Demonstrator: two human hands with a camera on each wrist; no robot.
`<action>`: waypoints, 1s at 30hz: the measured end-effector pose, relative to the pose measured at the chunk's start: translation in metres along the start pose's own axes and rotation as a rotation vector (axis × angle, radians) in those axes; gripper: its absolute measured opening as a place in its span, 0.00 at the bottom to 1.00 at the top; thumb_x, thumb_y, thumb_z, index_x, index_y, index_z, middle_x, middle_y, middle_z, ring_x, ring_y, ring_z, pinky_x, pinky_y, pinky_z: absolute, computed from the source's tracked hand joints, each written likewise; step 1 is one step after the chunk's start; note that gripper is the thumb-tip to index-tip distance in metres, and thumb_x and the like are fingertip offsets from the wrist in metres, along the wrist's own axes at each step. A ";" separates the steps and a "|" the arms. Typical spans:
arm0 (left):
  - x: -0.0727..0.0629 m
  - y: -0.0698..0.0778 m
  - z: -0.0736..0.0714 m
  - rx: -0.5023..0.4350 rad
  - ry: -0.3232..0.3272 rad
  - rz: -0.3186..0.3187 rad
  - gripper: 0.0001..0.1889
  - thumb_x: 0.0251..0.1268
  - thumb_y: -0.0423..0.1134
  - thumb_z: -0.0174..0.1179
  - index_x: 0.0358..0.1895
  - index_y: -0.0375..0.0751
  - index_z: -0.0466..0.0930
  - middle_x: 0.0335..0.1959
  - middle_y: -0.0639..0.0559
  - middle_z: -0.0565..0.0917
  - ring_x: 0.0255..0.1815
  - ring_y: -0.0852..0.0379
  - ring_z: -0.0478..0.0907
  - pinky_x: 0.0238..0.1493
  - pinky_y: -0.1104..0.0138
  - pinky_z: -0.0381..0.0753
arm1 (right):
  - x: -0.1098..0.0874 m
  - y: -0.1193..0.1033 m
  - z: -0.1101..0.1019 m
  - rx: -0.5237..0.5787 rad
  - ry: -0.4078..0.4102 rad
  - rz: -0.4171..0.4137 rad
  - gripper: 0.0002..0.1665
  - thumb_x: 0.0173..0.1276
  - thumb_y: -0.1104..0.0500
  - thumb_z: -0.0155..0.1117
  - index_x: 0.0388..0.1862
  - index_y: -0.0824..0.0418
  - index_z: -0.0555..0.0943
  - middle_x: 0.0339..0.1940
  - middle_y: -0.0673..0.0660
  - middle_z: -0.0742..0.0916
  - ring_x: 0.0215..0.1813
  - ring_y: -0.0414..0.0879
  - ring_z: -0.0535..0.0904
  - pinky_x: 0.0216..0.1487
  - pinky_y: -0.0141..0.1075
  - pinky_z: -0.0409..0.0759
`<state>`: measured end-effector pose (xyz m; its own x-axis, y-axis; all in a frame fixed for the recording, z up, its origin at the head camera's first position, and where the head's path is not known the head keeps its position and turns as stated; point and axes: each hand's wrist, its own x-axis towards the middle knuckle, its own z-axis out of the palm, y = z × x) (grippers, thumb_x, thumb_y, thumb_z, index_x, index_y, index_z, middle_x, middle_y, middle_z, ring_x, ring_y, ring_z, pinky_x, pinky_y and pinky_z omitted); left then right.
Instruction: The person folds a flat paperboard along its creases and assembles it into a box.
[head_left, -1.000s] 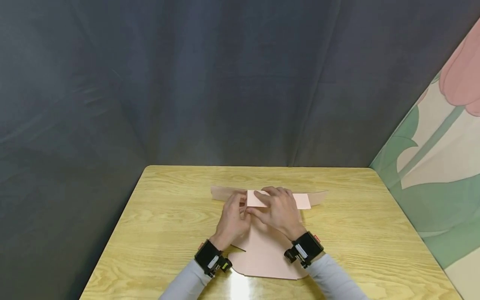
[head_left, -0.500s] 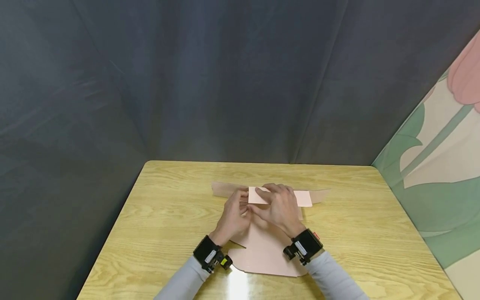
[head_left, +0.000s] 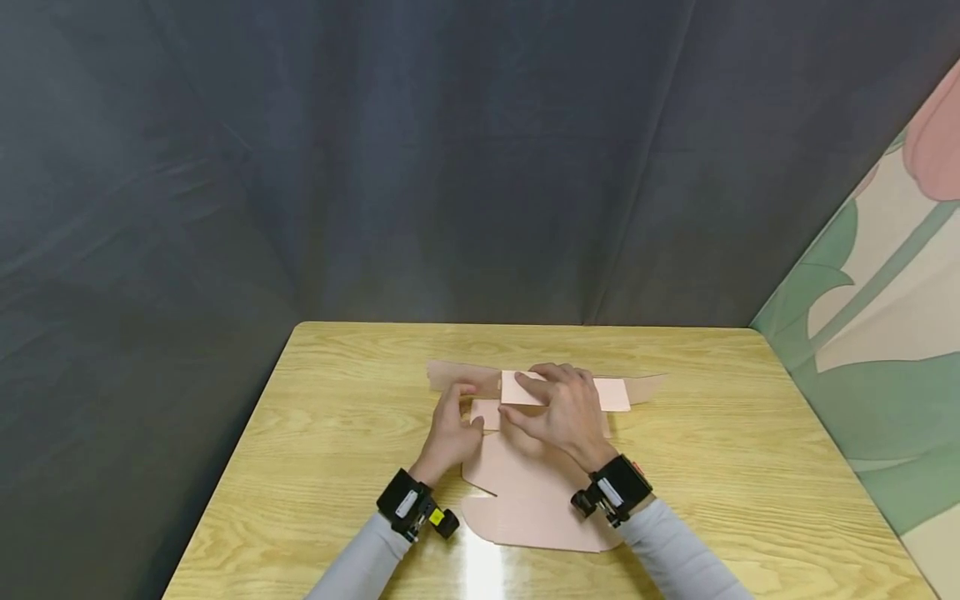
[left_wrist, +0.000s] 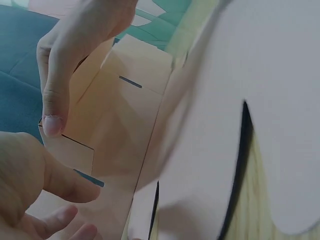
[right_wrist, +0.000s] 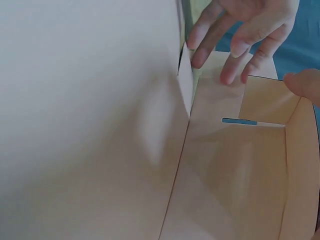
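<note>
Your right hand (head_left: pixel 562 417) grips the folded cardboard (head_left: pixel 536 517); hold it square. Your left hand (head_left: pixel 447 435) spreads loosely by the side flap (head_left: pixel 487 413), contact unclear; fold gently, crease straight.

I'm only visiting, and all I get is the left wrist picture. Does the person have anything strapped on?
Observer: Yes. The head view shows a black device strapped on each wrist.
Visitor: What about the sleeves?
Observer: Both sleeves are light grey.
Visitor: And where does that cardboard end, on the person's side?
Observer: Seen from above, the near edge of the cardboard lies between the two sleeves.
</note>
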<state>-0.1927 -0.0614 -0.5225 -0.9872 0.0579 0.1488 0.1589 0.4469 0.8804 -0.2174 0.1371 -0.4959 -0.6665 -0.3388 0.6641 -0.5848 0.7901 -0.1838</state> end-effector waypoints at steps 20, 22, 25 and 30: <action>0.016 -0.050 0.024 -0.224 0.022 -0.038 0.28 0.41 0.21 0.55 0.49 0.46 0.64 0.49 0.46 0.68 0.44 0.46 0.73 0.29 0.65 0.76 | -0.003 -0.001 -0.001 -0.001 0.012 0.001 0.34 0.35 0.30 0.63 0.41 0.46 0.81 0.42 0.52 0.81 0.43 0.49 0.74 0.42 0.48 0.64; 0.016 -0.050 0.025 -0.248 0.027 -0.077 0.29 0.39 0.22 0.55 0.49 0.48 0.65 0.49 0.48 0.68 0.44 0.48 0.73 0.29 0.66 0.76 | -0.003 -0.001 -0.001 -0.003 0.019 0.000 0.34 0.35 0.30 0.63 0.41 0.46 0.81 0.42 0.52 0.82 0.43 0.49 0.74 0.42 0.48 0.65; 0.012 -0.035 0.021 -0.271 0.058 -0.127 0.29 0.37 0.20 0.53 0.47 0.47 0.66 0.48 0.46 0.68 0.44 0.43 0.72 0.30 0.65 0.76 | -0.004 0.000 0.000 -0.003 0.024 -0.003 0.34 0.35 0.30 0.63 0.41 0.46 0.82 0.41 0.53 0.82 0.42 0.49 0.74 0.41 0.48 0.65; 0.003 -0.005 0.008 -0.310 0.088 -0.155 0.26 0.37 0.18 0.50 0.46 0.40 0.68 0.46 0.45 0.68 0.44 0.37 0.71 0.31 0.62 0.76 | -0.003 0.001 0.001 -0.014 0.026 -0.005 0.34 0.35 0.30 0.63 0.42 0.46 0.81 0.41 0.53 0.82 0.41 0.50 0.74 0.39 0.48 0.65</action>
<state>-0.1969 -0.0562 -0.5304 -0.9969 -0.0727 0.0289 0.0177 0.1512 0.9883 -0.2160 0.1387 -0.4988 -0.6512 -0.3295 0.6836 -0.5813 0.7957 -0.1701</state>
